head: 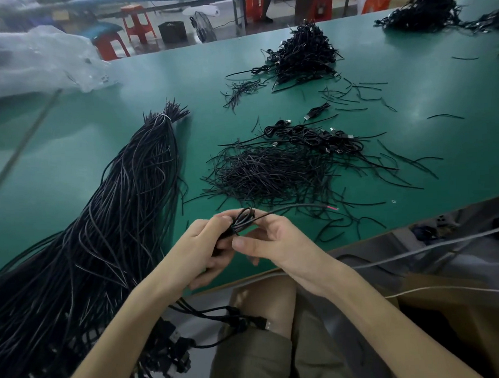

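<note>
A black cable (244, 218), wound into a small coil, was held just above the near edge of the tabletop (95, 139), about midway along it. The left hand (208, 246) had its fingers curled round one side of the coil. The right hand (280, 242) pinched the loops from the other side between thumb and fingers. The cable's free end (334, 208) ran out to the right and showed a red tip.

Just beyond the hands lay a loose pile of short black ties (265, 173), and behind it a row of coiled cables (312, 136) with plugs. To the left, a thick bundle of long black cables (133, 195) stretched from the near left corner toward the middle. It was bound near its far tip with a white tie (163, 116). A heap of coiled cables (304, 53) sat toward the far edge, and another heap (424, 12) near the far right corner. A clear plastic bag (33, 61) rested at the far left corner.
</note>
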{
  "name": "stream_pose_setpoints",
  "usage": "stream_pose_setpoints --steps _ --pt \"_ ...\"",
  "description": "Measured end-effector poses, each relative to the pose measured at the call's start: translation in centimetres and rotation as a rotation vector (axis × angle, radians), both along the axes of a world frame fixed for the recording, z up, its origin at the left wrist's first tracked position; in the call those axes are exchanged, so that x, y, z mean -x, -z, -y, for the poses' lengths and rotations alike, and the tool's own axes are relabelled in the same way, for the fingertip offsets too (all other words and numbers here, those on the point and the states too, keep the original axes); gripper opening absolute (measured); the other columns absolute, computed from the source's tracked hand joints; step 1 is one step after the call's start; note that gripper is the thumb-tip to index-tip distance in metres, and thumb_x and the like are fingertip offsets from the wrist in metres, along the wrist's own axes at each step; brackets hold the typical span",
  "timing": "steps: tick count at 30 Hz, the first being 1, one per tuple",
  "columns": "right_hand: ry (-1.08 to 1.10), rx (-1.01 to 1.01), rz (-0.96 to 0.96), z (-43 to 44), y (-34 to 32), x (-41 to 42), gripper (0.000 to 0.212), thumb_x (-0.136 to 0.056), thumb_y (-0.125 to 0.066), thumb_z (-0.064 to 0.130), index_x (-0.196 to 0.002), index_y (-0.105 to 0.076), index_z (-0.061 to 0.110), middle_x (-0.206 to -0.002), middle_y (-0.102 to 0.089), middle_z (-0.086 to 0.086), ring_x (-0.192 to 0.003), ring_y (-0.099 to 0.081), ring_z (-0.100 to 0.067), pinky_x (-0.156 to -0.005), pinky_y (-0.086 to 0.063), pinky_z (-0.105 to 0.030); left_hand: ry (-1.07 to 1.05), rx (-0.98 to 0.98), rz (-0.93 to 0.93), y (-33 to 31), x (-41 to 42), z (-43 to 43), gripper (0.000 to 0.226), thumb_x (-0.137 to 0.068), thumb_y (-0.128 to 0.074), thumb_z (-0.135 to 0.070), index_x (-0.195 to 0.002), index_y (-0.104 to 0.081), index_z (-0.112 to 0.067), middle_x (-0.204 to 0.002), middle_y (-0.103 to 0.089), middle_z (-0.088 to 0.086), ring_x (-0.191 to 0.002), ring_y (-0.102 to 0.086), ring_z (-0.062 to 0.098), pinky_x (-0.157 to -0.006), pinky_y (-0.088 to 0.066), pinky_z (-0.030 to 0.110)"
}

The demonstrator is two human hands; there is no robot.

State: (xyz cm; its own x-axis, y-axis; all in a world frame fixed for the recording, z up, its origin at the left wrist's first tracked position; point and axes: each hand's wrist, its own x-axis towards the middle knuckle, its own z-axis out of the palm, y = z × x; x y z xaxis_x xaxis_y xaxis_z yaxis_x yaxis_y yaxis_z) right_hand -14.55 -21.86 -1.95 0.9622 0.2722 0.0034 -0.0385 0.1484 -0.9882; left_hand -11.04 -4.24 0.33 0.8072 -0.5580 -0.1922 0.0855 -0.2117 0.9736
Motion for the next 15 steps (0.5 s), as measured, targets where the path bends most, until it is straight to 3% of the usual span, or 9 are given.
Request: stream_pose_setpoints --steps 2,5,7,12,15 --pt "0.087 0.022 0.051 -0.15 0.11 0.1 0.03 -0.087 -0.078 0.014 -0.117 -0.074 0.016 -0.115 -0.073 -0.009 -0.102 -0.067 -0.019 -0.082 -0.052 -0.028 0.022 0.004 -0.006 -0.43 0.09 -0.01 0.056 -0.111 -0.026 -0.029 -0.088 -0.077 -0.035 -0.05 -0.028 -0.008 -0.03 -0.019 0.009 -0.03 -0.023 0.013" --pt "0.188 0.055 0.115 -0.03 0.22 0.18 0.02 -0.083 -0.081 0.011 -0.102 -0.077 0.01 -0.102 -0.076 -0.009 -0.097 -0.071 -0.017 -0.084 -0.052 -0.022 -0.028 -0.047 0.0 -0.42 0.26 0.25 0.058 -0.109 -0.031 -0.031 -0.057 -0.056 -0.027 -0.049 -0.027 -0.002 -0.032 -0.016 0.013 -0.031 -0.021 0.014" --pt "0.194 0.053 0.129 0.17 0.29 0.26 0.018 -0.082 -0.082 0.01 -0.099 -0.075 0.007 -0.098 -0.076 -0.011 -0.094 -0.072 -0.017 -0.083 -0.053 -0.023 -0.068 -0.073 0.005 -0.16 0.39 0.43 0.059 -0.109 -0.032 -0.028 -0.052 -0.048 -0.025 -0.048 -0.027 -0.001 -0.032 -0.015 0.013 -0.032 -0.02 0.014" --pt "0.143 0.06 0.108 0.49 0.26 0.6 0.033 -0.081 -0.085 0.033 -0.106 -0.07 0.017 -0.103 -0.074 0.0 -0.106 -0.068 -0.019 -0.098 -0.053 -0.046 -0.111 -0.056 0.079 0.22 0.76 0.7 0.051 -0.104 -0.037 -0.036 -0.056 -0.042 -0.018 -0.045 -0.028 -0.004 -0.032 -0.014 0.011 -0.035 -0.019 0.014" --pt "0.131 0.096 0.135 0.53 0.16 0.55 0.03 -0.084 -0.083 0.03 -0.109 -0.069 0.02 -0.104 -0.073 0.003 -0.104 -0.068 -0.018 -0.095 -0.054 -0.044 -0.108 -0.033 0.089 0.15 0.83 0.73 0.057 -0.105 -0.038 -0.038 -0.049 -0.042 -0.026 -0.045 -0.029 -0.005 -0.033 -0.015 0.011 -0.036 -0.019 0.014"
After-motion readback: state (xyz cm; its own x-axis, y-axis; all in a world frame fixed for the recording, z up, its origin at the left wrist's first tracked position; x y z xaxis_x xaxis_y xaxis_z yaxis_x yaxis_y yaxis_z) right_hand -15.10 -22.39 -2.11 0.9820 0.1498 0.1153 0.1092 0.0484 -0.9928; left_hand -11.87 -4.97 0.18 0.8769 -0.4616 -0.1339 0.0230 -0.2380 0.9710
